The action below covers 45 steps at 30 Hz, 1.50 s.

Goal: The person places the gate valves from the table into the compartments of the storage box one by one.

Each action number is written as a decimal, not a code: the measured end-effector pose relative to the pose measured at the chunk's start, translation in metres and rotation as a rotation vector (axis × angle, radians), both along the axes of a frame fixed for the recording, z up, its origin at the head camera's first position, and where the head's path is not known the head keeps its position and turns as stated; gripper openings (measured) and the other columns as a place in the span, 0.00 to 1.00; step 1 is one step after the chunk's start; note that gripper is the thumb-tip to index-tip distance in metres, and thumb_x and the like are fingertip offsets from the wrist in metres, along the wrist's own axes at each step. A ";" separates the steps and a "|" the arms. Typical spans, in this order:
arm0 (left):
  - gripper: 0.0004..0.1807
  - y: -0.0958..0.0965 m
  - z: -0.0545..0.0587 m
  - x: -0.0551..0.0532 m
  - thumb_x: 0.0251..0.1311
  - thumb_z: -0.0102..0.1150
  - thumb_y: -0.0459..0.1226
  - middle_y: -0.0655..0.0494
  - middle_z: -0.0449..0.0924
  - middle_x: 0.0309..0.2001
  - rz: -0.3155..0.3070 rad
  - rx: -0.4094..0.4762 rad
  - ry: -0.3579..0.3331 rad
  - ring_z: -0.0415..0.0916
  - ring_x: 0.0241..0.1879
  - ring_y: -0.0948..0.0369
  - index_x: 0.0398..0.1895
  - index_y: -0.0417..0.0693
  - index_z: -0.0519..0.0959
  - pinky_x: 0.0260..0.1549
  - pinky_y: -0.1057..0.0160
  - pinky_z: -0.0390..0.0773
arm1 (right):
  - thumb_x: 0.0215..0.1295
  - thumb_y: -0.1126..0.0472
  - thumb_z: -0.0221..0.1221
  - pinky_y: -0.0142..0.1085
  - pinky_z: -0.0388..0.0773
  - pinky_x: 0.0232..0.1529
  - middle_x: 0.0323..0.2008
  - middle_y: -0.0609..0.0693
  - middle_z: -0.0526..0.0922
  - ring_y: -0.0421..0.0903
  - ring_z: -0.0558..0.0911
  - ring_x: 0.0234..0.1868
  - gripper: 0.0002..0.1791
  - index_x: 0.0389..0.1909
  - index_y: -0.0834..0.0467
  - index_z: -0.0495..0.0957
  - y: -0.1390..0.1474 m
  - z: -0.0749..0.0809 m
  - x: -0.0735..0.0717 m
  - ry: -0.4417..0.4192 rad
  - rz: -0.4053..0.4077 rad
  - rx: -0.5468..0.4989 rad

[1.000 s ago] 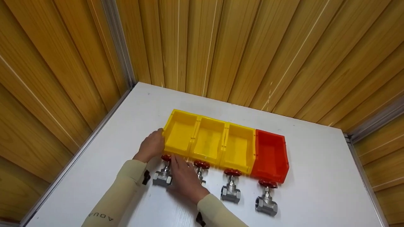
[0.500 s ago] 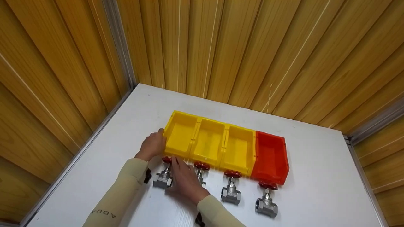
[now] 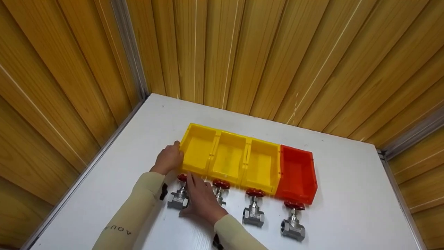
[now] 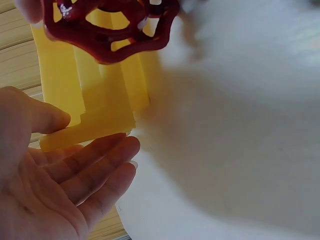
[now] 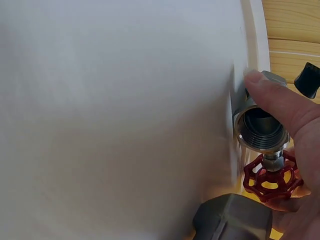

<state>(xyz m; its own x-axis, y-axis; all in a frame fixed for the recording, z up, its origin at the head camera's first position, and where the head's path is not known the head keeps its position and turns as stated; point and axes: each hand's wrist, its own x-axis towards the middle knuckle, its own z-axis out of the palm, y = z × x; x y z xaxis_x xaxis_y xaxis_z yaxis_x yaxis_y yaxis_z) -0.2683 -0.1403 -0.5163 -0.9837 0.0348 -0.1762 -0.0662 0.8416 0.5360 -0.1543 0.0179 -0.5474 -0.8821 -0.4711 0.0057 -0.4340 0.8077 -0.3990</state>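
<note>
Three yellow bins and one red bin (image 3: 296, 173) stand in a joined row on the white table. My left hand (image 3: 168, 159) pinches the side wall of the leftmost yellow bin (image 3: 197, 147), its thumb over the rim and fingers on the outer face in the left wrist view. My right hand (image 3: 203, 199) lies among the valves in front, fingers extended and thumb spread beside the leftmost steel valve (image 3: 178, 200). That valve's red handwheel (image 5: 270, 180) shows near the fingers in the right wrist view. The second valve (image 3: 221, 191) is partly hidden behind the right hand.
Two more valves with red handwheels, a third valve (image 3: 254, 213) and a fourth valve (image 3: 293, 225), stand to the right in front of the bins. Wood-patterned walls (image 3: 242, 52) enclose the table (image 3: 353, 194) at the back and sides.
My right thumb has spread downward, away from the leftmost valve's body. The left hand keeps its hold on the bin wall; bins and valves keep their arrangement.
</note>
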 end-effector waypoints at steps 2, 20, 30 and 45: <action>0.26 0.001 0.001 -0.001 0.72 0.42 0.41 0.41 0.78 0.48 0.000 -0.012 -0.016 0.73 0.37 0.52 0.67 0.36 0.62 0.50 0.51 0.76 | 0.35 0.38 0.76 0.55 0.60 0.69 0.76 0.55 0.52 0.53 0.59 0.74 0.74 0.77 0.58 0.39 -0.001 0.000 0.000 -0.001 0.006 0.002; 0.25 0.007 0.002 0.003 0.70 0.45 0.39 0.41 0.76 0.42 -0.018 -0.055 -0.016 0.73 0.34 0.52 0.64 0.31 0.61 0.43 0.53 0.76 | 0.39 0.43 0.76 0.50 0.66 0.65 0.74 0.56 0.54 0.51 0.61 0.72 0.71 0.76 0.61 0.40 -0.002 0.003 0.003 0.055 0.030 0.049; 0.26 0.008 0.001 0.004 0.70 0.43 0.40 0.41 0.78 0.41 -0.030 -0.159 0.007 0.74 0.33 0.51 0.64 0.31 0.61 0.42 0.51 0.78 | 0.41 0.48 0.77 0.49 0.66 0.66 0.73 0.57 0.57 0.51 0.62 0.72 0.66 0.75 0.62 0.44 -0.002 0.002 0.000 0.054 0.025 0.031; 0.23 0.008 -0.001 0.005 0.68 0.47 0.41 0.43 0.77 0.35 -0.035 -0.226 0.049 0.73 0.30 0.51 0.57 0.31 0.66 0.40 0.51 0.78 | 0.35 0.47 0.79 0.44 0.66 0.68 0.69 0.55 0.63 0.50 0.67 0.67 0.68 0.74 0.61 0.48 0.001 -0.001 -0.004 0.040 0.047 -0.034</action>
